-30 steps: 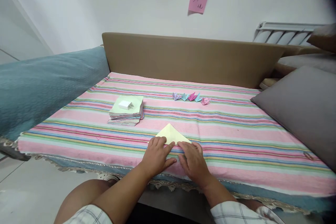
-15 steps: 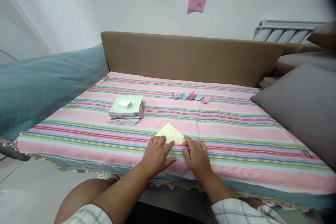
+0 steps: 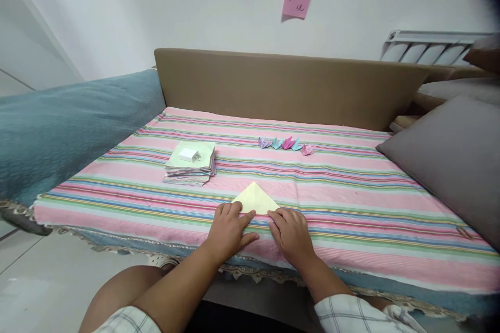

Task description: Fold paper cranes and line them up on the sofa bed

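A pale yellow paper (image 3: pixel 254 198), folded into a triangle with its point facing away, lies flat on the striped cloth (image 3: pixel 332 197). My left hand (image 3: pixel 228 229) rests on its left corner and near edge, fingers spread and pressing down. On the right corner and near edge lie the fingertips of my right hand (image 3: pixel 292 231), its fingers apart from the thumb and slightly bent. Neither hand grips the paper; both touch it from above. Both outer corners are partly hidden under the fingers.
A stack of square papers (image 3: pixel 189 169) with a white charger (image 3: pixel 189 154) on top stands to the left. Several small folded paper figures (image 3: pixel 288 143) form a row farther back. A grey cushion (image 3: pixel 449 161) is at the right, a brown backrest (image 3: pixel 273 86) behind.
My right hand has shifted slightly along the near edge, its fingers now flatter over the right corner. My left hand has moved a little to the left. The view has shifted slightly.
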Demonstrator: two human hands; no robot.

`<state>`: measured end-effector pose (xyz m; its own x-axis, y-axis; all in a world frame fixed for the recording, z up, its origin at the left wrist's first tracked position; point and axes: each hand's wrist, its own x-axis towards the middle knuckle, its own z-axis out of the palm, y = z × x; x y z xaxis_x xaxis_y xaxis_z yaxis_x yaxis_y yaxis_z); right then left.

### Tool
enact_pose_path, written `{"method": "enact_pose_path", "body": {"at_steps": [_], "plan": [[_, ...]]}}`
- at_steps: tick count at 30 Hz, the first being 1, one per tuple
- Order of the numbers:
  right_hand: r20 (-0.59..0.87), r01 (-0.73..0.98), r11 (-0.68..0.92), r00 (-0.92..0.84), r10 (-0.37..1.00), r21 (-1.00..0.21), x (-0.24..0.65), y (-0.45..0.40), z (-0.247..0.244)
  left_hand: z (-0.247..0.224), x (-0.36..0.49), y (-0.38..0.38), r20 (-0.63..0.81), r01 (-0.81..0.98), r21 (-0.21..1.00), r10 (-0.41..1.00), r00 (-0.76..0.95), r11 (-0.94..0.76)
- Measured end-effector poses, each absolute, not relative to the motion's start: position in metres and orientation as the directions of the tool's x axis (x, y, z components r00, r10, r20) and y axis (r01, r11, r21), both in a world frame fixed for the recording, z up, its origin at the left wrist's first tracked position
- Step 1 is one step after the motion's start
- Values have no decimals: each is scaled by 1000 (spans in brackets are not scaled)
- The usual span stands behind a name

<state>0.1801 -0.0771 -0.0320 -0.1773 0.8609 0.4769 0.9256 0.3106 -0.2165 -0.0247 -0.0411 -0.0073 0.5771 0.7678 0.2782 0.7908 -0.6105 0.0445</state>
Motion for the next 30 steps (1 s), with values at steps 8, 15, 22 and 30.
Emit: {"method": "enact_pose_path", "body": {"at_steps": [8,15,22,30], "plan": [[479,925,306,-170,861,-223,180,-78,-33,7,-48,-40,240,851,61,835,495,-522],[474,925,305,-169,864,-226,180,-79,-30,19,-64,-35,207,868,68,858,469,-491],[487,917,316,-167,857,-242,180,-80,-32,21,-70,-32,216,900,68,887,408,-431],[503,920,291,-127,855,-262,181,-79,-34,17,-73,-22,232,921,69,905,358,-382]]}}
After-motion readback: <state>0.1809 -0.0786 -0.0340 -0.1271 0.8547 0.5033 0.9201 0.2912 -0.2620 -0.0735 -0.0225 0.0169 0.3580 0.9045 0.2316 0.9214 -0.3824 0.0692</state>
